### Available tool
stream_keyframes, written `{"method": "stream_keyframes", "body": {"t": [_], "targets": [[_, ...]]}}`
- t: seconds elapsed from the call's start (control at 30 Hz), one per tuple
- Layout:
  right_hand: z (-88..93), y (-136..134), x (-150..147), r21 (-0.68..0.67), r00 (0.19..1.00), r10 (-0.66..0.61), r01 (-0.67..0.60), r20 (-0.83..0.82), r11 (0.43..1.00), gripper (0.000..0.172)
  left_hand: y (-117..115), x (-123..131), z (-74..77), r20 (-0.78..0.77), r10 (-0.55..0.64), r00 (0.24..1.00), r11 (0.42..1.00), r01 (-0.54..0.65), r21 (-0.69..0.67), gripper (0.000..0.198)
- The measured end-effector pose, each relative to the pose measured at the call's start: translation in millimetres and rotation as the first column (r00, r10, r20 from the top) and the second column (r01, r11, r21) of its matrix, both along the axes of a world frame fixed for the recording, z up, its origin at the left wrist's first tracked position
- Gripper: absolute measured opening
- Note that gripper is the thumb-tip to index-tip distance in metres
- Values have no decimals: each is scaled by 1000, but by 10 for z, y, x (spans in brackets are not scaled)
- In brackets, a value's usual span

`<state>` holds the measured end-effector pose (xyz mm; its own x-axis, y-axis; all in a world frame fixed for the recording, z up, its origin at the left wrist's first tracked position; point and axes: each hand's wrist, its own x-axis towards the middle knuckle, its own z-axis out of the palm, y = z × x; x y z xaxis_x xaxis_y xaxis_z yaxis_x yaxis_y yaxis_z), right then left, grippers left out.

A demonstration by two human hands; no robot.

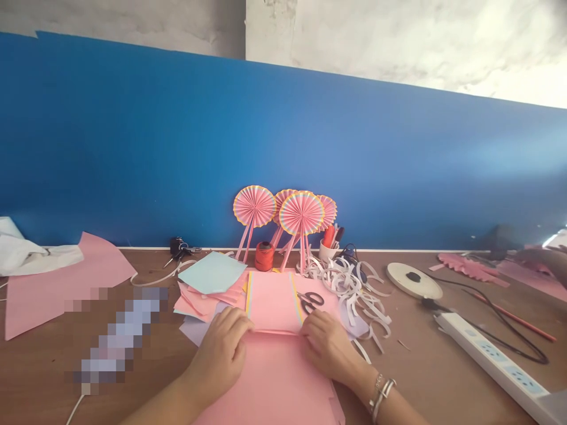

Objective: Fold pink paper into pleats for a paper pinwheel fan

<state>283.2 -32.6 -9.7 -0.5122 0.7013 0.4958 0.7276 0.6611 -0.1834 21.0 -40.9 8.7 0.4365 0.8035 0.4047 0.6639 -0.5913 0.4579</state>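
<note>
Here, the left hand [221, 348] and the right hand [330, 348] are both curling down onto the pink sheet [272, 301], which is lying flat on the table [443, 366] straight in front of the person. Their fingertips are pinching a narrow fold across it, 1 hand at each end, seemingly so the crease is running straight. The scissors [311, 301] are resting on the sheet's far right part, handy to the right hand, while 4 paper fans [301, 215] are leaning upright beyond the sheet, clear of the folding.

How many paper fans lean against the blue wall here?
4, side by side: the leftmost fan, a second fan mostly hidden behind the front fan, and the rightmost fan, partly covered. More could hide behind them.
</note>
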Motion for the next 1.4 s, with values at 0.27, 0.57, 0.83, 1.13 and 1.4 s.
{"method": "stream_keyframes", "body": {"t": [0.27, 0.57, 0.83, 1.13, 1.4], "targets": [[171, -133, -112, -47, 974, 36, -48, -223, 998, 19, -16, 420, 145, 435, 118, 893, 630, 271, -727, 43], [336, -245, -153, 205, 992, 92, -73, -86, 976, 30, 136, 422, 203, 129, 197, 972, 969, -173, -176, 32], [402, -11, -392, 174, 988, 113, -131, 106, 976, 37, 290, 539, -184, -362, 284, 888, 930, -164, 328, 57], [46, 88, -242, 30, 973, 64, -72, 221, 997, 22, 108, 284, -309, -495, -29, 868, 994, 76, 76, 37], [45, 111, -167, -46, 991, -45, 51, 125, 998, 29, 173, 32, -263, -228, -25, 973, 968, 81, 238, 28]]}}
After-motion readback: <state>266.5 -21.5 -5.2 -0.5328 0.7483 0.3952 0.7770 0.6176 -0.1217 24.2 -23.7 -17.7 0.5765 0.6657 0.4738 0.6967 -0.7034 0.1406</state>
